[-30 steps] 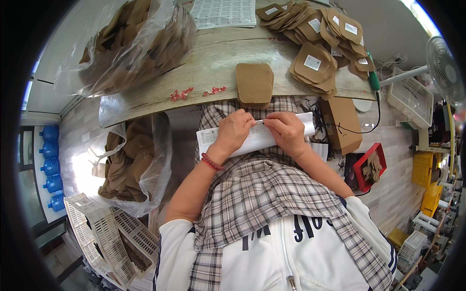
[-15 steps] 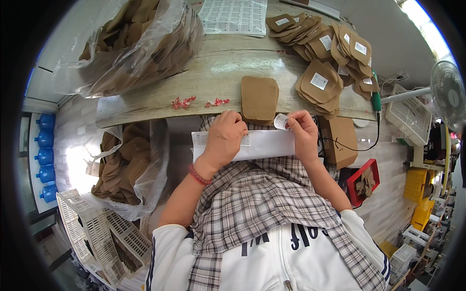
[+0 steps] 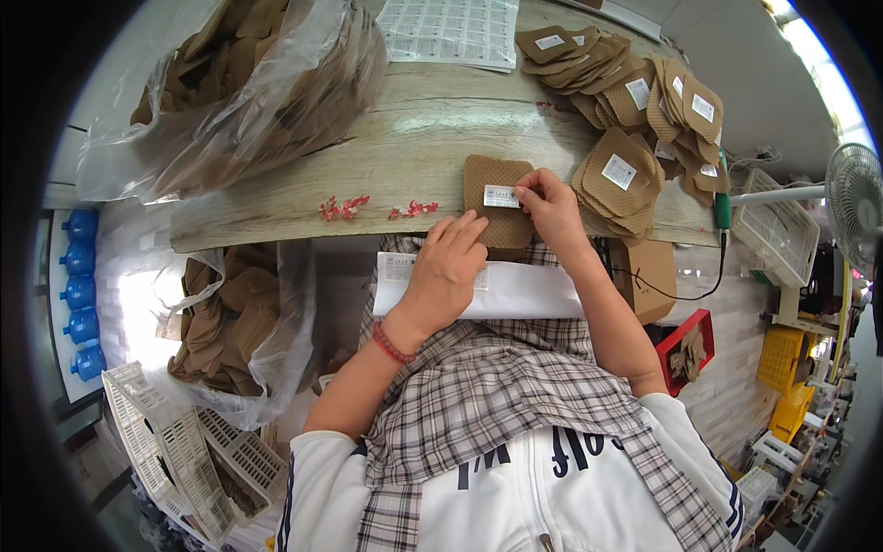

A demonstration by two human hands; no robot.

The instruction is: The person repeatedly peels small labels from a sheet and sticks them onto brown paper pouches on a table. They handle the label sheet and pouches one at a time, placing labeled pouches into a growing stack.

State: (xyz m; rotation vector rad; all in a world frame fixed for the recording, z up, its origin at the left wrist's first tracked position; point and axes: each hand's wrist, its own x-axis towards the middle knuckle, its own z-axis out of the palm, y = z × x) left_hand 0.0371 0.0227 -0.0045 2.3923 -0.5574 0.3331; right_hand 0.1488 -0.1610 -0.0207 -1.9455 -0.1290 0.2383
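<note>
A stack of brown textured pads (image 3: 498,232) with rounded corners lies at the near edge of the table. My right hand (image 3: 556,210) pinches the right end of a small white printed label (image 3: 498,196), held over the top pad; whether the label lies fully flat on it I cannot tell. My left hand (image 3: 448,273) is open, its fingers stretched out toward the lower left edge of the stack. Beneath that hand, across my lap, lies a white label sheet (image 3: 533,294) with some printed labels at its left part.
Labelled brown pads (image 3: 616,198) lie in overlapping piles at the right. A clear bag of brown pieces (image 3: 248,120) fills the far left; another bag (image 3: 230,322) stands below it. Printed sheets (image 3: 451,32) lie at the back. A green-handled tool (image 3: 723,207) hangs by the right edge.
My right hand has carried the label up and left, from beside the stack onto the top pad. My left hand has shifted slightly right, its fingers straightening toward the stack.
</note>
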